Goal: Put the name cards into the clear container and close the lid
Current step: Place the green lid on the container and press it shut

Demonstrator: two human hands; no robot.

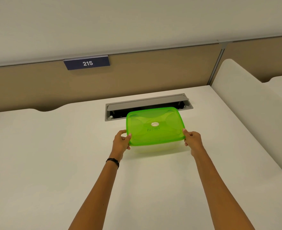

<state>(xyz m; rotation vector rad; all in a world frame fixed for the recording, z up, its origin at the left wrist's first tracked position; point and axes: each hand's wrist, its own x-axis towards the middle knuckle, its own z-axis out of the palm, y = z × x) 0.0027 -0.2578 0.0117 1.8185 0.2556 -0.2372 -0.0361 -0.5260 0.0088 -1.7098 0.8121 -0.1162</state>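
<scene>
Container under green lid, left hand, right hand gripping corners

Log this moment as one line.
left hand: grips green lid's left edge | right hand: grips its right edge | lid: on clear container | container: on white desk | name cards: none visible

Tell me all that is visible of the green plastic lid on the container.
The translucent green plastic lid is a rounded rectangle with a raised rim and moulded curves. A small oval sticker sits near its middle, with "ALPHA" handwritten below. It lies on a clear container, tilted slightly, above the white desk and near the grey cable hatch. The left hand and the right hand grip its two near corners.
</scene>
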